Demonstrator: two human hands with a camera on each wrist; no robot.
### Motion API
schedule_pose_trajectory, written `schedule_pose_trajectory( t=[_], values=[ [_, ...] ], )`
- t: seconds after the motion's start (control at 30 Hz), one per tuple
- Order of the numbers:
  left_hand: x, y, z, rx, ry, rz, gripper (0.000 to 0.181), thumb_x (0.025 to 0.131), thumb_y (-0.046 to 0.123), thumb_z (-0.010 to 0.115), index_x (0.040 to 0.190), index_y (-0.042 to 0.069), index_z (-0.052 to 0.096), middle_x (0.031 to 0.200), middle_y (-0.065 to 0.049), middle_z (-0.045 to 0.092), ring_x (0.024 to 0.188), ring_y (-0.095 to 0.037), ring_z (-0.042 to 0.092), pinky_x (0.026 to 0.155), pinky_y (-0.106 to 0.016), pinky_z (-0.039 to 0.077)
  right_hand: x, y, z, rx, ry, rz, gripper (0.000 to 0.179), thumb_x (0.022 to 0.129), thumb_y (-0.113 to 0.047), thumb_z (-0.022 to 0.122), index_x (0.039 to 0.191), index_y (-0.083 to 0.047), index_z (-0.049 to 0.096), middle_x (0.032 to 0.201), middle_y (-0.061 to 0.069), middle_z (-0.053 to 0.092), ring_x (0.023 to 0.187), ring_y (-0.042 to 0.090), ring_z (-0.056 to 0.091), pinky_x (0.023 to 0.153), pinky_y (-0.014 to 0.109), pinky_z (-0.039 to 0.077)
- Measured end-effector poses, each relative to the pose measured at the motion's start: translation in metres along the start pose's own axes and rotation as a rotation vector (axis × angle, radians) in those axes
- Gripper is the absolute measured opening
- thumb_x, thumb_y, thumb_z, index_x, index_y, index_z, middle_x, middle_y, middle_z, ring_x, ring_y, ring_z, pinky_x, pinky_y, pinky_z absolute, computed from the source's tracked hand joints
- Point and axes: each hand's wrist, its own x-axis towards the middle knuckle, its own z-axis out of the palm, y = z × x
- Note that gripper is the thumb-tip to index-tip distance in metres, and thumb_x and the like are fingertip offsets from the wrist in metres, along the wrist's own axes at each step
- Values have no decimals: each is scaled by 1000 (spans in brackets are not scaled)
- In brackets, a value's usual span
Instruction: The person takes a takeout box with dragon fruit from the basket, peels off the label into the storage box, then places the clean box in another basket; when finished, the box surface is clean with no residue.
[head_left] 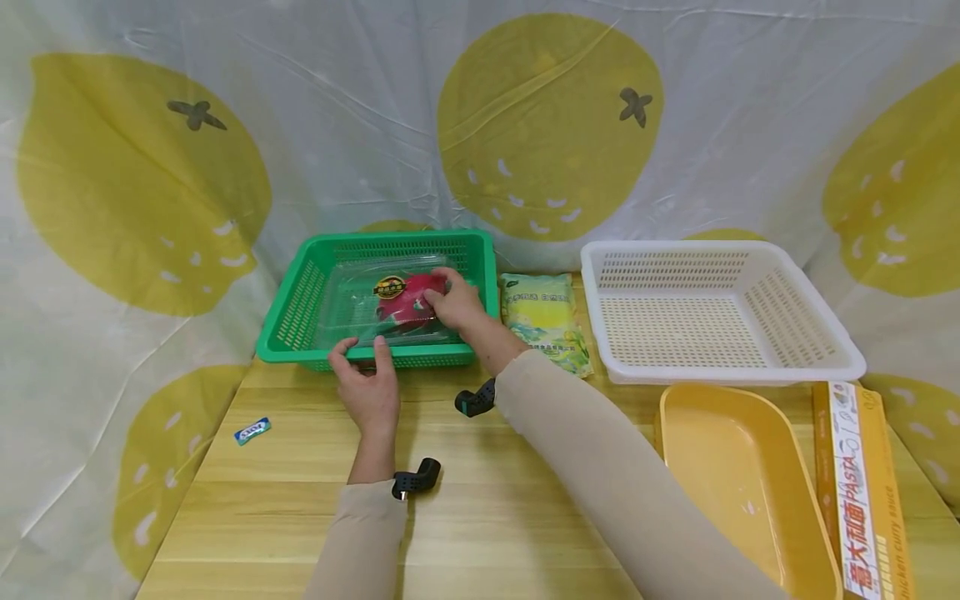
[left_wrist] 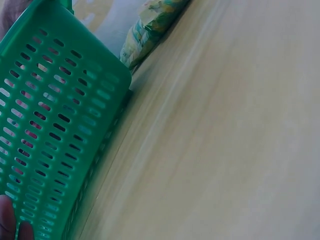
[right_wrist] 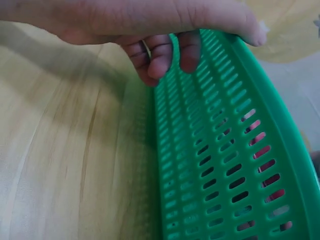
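A green plastic basket (head_left: 486, 275) stands at the back left of the table, with a clear plastic box (head_left: 337, 292) lying in it. Through the clear plastic shows a red dragon fruit (head_left: 408, 312) with green tips, partly behind a black and gold label (head_left: 389, 287). My right hand (head_left: 459, 302) reaches into the basket, thumb and fingers bent round the fruit's right end. I cannot tell whether the lid lies between. At the front rim, my left hand (head_left: 369, 392) grips the basket, thumb over the edge. The right wrist view shows fingers against the slotted outer wall.
A yellow-green printed bag (head_left: 543, 317) lies between the green basket and a white basket (head_left: 847, 354). Nearer on the right are an orange tray (head_left: 723, 467) and a pasta box (head_left: 855, 492). A small blue-green packet (head_left: 252, 431) lies at the left.
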Motion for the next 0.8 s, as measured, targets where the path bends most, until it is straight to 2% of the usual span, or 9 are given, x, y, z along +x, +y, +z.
schedule_pose_trajectory(
  t=[0.1, 0.23, 0.33, 0.47, 0.57, 0.7, 0.8],
  values=[
    [1, -1, 0, 1, 2, 6, 53, 97, 51, 63, 131, 13, 49, 74, -3, 58, 66, -12, 54, 60, -24, 43, -1, -1, -1, 6, -18, -19, 44, 104, -27, 60, 147, -23, 52, 152, 14, 48, 131, 31, 51, 100, 41, 51],
    [1, -2, 0, -2, -1, 7, 54, 97, 52, 63, 132, 13, 49, 74, -2, 57, 67, -14, 53, 61, -25, 42, -4, -3, -4, 9, -36, -52, 42, 104, -25, 61, 146, -23, 53, 151, 13, 50, 115, 27, 58, 84, 33, 51],
    [1, -3, 0, -9, 2, 4, 54, 97, 52, 63, 132, 13, 49, 74, -1, 56, 67, -13, 53, 61, -25, 42, -7, -5, -5, -18, -29, -85, 41, 104, -27, 61, 145, -24, 55, 150, 14, 49, 119, 26, 52, 78, 30, 46],
    [-1, -4, -1, -7, 18, 4, 52, 98, 50, 63, 132, 13, 49, 73, 1, 55, 65, -9, 51, 61, -25, 41, -13, -9, -9, -19, -2, -145, 40, 104, -28, 60, 144, -26, 57, 143, 17, 48, 108, 25, 48, 66, 29, 43],
    [-1, -3, 0, 2, 26, 8, 50, 98, 49, 64, 131, 14, 50, 72, 1, 55, 65, -9, 51, 61, -26, 41, -20, -14, -14, -6, 27, -189, 40, 104, -29, 59, 144, -27, 57, 137, 17, 49, 101, 23, 47, 63, 27, 43],
    [-1, -3, 1, -12, 12, 15, 52, 98, 50, 63, 132, 13, 49, 73, -1, 56, 66, -13, 52, 61, -27, 41, -29, -24, -23, 12, 70, -221, 41, 104, -30, 58, 145, -28, 56, 136, 15, 50, 116, 25, 47, 71, 28, 47],
    [1, -3, 2, -27, -3, 15, 55, 98, 52, 62, 132, 12, 48, 75, -7, 57, 68, -16, 53, 61, -29, 41, -35, -30, -28, 46, 103, -227, 42, 103, -29, 59, 145, -29, 56, 136, 15, 49, 117, 26, 47, 71, 28, 47]
  ],
)
